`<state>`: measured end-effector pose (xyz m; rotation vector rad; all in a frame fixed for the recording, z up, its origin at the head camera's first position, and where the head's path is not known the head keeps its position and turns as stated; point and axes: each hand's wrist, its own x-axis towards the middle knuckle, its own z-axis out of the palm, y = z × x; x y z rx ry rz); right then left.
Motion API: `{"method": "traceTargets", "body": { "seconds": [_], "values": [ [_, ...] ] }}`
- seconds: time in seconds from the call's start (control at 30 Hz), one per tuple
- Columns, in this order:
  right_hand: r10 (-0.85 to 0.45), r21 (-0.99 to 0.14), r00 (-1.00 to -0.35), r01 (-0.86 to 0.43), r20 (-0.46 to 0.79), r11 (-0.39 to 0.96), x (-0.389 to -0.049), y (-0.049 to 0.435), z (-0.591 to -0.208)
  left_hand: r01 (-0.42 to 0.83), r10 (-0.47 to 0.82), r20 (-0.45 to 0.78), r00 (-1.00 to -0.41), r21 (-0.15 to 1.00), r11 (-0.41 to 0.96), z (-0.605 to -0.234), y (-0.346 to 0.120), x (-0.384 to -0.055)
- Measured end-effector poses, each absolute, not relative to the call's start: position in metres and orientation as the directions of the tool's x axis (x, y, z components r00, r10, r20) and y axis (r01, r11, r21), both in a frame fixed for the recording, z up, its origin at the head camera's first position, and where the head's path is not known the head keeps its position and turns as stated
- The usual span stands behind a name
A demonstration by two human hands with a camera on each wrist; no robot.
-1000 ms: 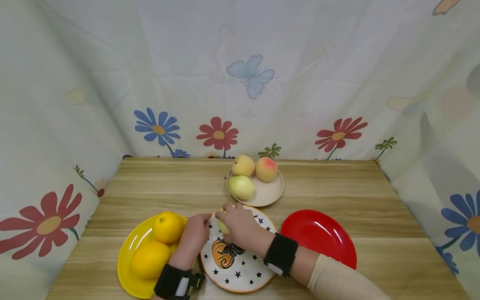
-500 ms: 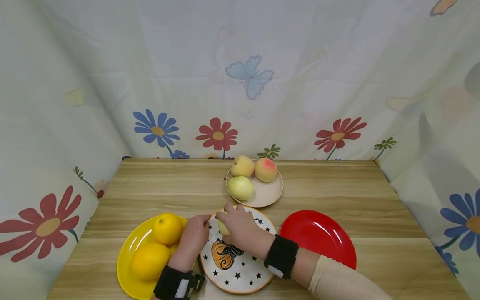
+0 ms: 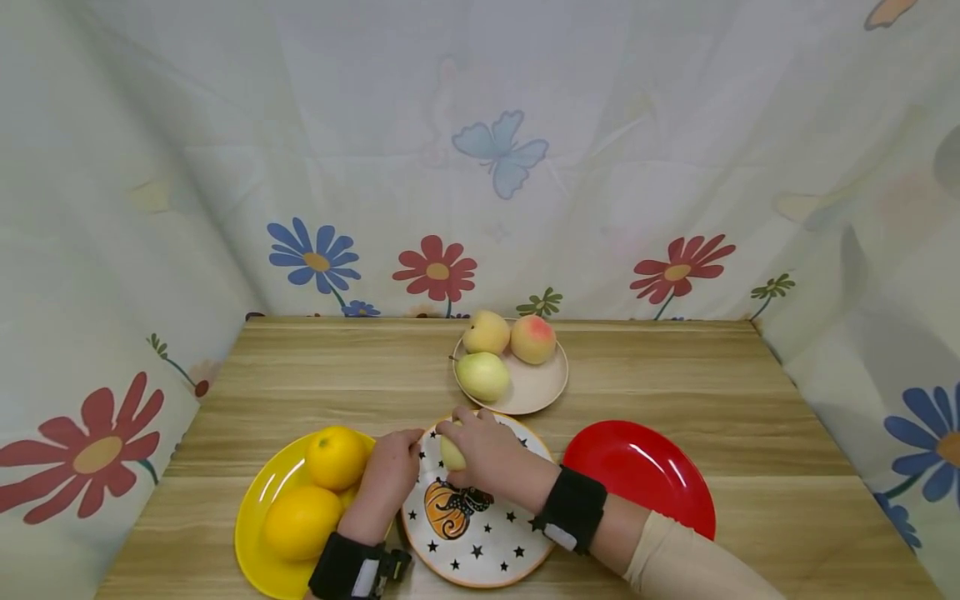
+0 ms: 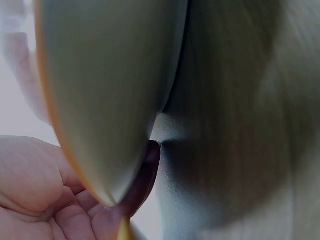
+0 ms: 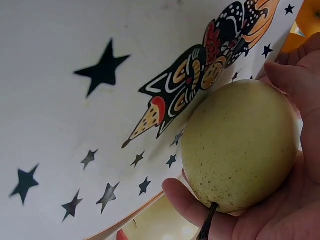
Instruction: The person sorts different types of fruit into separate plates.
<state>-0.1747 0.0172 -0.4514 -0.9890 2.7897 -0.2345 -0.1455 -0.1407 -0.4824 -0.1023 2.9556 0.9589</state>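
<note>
My left hand (image 3: pixel 390 471) grips the left rim of a white plate (image 3: pixel 491 533) printed with black stars and an orange pumpkin. In the left wrist view the plate's edge (image 4: pixel 107 125) runs between the thumb side and fingers (image 4: pixel 142 187), which reach beneath it. Over the plate's upper left, my right hand (image 3: pixel 487 450) holds a pale green-yellow pear (image 3: pixel 452 454). The right wrist view shows this pear (image 5: pixel 240 150) with its dark stem, the fingers and thumb curled round it. Whether the pear touches the plate I cannot tell.
To the left, a yellow plate (image 3: pixel 251 508) bears several lemons (image 3: pixel 302 522), one partly hidden by the left hand. A red plate (image 3: pixel 637 467) lies at right. Behind, a small beige plate (image 3: pixel 536 387) carries a pear (image 3: pixel 483 376), a peach (image 3: pixel 533 339) and a yellowish fruit (image 3: pixel 487 333).
My right hand has shifted slightly to the right with the pear, and more of the pear shows. The left hand keeps its place at the plate's rim.
</note>
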Motion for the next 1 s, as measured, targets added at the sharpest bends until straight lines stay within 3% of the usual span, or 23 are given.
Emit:
{"method": "traceTargets", "body": {
  "seconds": [0.33, 0.6, 0.83, 1.0],
  "values": [
    [-0.637, -0.129, -0.767, -0.625, -0.083, 0.77, -0.174, 0.017, -0.45, -0.07, -0.047, -0.055, -0.997, 0.582, 0.81, -0.481, -0.139, -0.145],
    [-0.635, -0.17, -0.769, -0.619, -0.068, 0.767, -0.175, 0.018, -0.44, -0.067, -0.049, -0.046, -0.998, 0.579, 0.813, -0.481, -0.139, -0.146],
    [-0.655, -0.204, -0.75, -0.659, 0.092, 0.724, -0.182, 0.02, -0.427, -0.058, -0.048, -0.033, -0.998, 0.563, 0.824, -0.48, -0.14, -0.148],
    [-0.606, -0.224, -0.778, -0.628, 0.164, 0.745, -0.193, 0.022, -0.421, -0.039, -0.038, -0.013, -0.999, 0.557, 0.83, -0.481, -0.141, -0.146]
  ]
}}
